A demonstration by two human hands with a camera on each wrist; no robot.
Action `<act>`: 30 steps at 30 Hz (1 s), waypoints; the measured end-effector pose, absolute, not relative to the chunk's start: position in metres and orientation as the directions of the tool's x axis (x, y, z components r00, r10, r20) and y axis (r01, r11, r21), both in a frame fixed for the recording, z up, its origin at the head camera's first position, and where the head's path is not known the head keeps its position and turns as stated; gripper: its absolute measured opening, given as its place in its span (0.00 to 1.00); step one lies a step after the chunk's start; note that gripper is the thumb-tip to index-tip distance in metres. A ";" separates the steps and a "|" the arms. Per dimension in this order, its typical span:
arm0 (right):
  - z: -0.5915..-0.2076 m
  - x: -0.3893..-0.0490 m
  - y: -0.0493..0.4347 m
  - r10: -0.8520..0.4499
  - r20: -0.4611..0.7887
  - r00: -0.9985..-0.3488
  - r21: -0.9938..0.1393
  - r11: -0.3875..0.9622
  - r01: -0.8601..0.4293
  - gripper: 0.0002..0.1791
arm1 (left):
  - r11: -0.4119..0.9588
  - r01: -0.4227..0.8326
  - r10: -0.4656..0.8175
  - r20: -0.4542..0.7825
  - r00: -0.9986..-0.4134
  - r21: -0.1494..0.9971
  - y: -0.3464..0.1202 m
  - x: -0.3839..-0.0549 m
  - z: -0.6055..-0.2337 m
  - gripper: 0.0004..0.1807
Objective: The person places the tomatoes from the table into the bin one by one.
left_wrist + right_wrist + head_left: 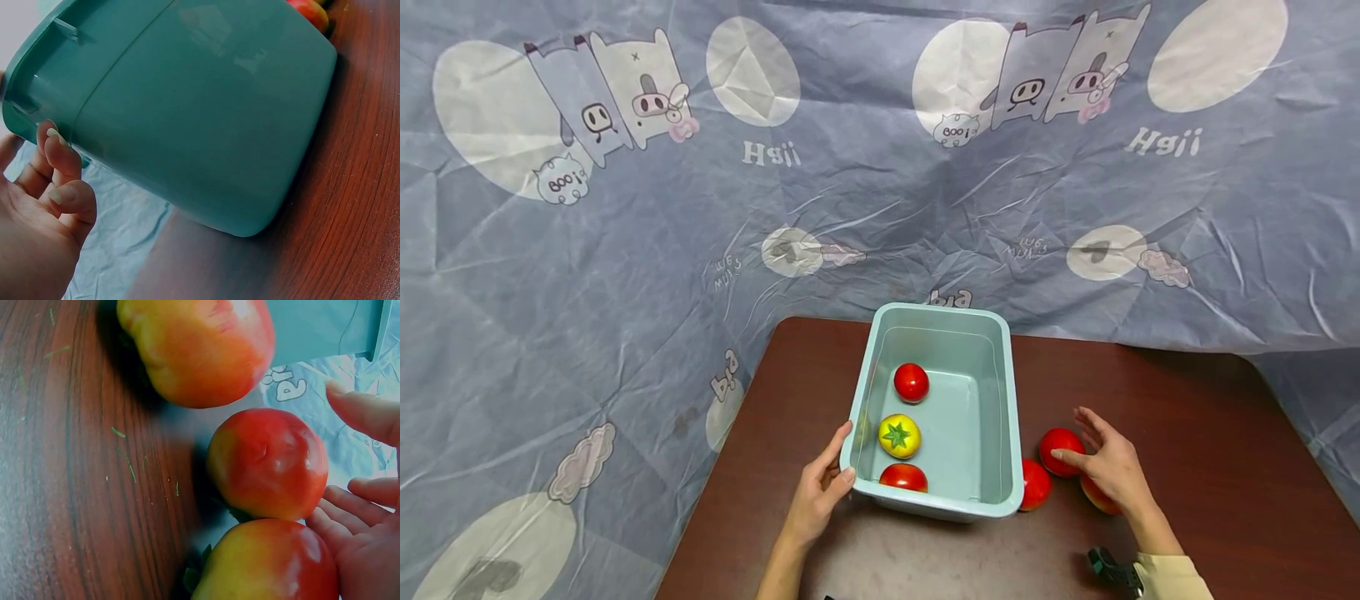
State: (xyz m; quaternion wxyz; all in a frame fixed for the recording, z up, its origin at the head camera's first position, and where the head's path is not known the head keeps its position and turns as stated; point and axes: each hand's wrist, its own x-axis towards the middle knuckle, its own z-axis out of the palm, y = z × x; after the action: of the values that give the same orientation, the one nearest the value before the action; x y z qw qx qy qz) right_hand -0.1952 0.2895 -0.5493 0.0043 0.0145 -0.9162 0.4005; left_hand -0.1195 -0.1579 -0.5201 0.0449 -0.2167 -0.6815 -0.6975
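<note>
A light green plastic bin [992, 450] stands on the table, holding a red tomato [912, 382], a yellow tomato [899, 436] with a green star-shaped top, and another red one [904, 477] at its near wall. At the bin's near left corner, my left hand [817, 492] grips the rim, its fingers curled beneath the edge in the left wrist view. To the bin's right lie three red-and-yellow tomatoes. Over the farthest, a red tomato [1062, 452], my right hand [1112, 467] hovers with thumb and fingers spread. Its fingertips [319, 515] are close to the middle tomato in the right wrist view; contact is unclear.
One loose tomato [1035, 485] sits right beside the bin's wall; another [1099, 493] is partly hidden under my right hand. A patterned grey-blue cloth [880, 192] hangs behind and left of the dark wooden table [1225, 467]. Small green bits [130, 469] lie on the wood.
</note>
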 end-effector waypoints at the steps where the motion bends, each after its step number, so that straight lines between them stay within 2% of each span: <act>1: -0.549 -0.195 0.289 -0.031 0.017 -0.999 -0.730 0.683 -0.034 0.51 | -0.060 0.359 0.230 0.363 -0.903 0.931 -0.157 -0.118 -0.517 0.32; 7: -0.551 -0.196 0.286 -0.079 0.005 -0.997 -0.692 0.719 -0.060 0.54 | -0.069 0.353 0.231 0.359 -0.904 0.933 -0.156 -0.115 -0.511 0.31; 13: -0.551 -0.198 0.283 -0.085 0.008 -0.996 -0.608 0.791 -0.072 0.54 | -0.082 0.348 0.237 0.357 -0.904 0.934 -0.158 -0.119 -0.520 0.32; 22: -0.552 -0.200 0.281 -0.103 -0.052 -0.993 -0.522 0.851 -0.061 0.53 | -0.080 0.345 0.233 0.354 -0.906 0.935 -0.160 -0.123 -0.537 0.32; 30: -0.553 -0.200 0.280 -0.095 -0.065 -0.993 -0.519 0.854 -0.048 0.49 | -0.084 0.354 0.227 0.364 -0.903 0.932 -0.159 -0.123 -0.537 0.32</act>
State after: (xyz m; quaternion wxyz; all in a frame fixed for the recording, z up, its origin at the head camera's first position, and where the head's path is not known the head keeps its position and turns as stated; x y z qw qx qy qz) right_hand -0.2005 0.2805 -0.5526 -0.0440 0.0373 -0.9617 0.2679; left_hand -0.1226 -0.1593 -0.5368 0.0449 -0.2152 -0.6752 -0.7041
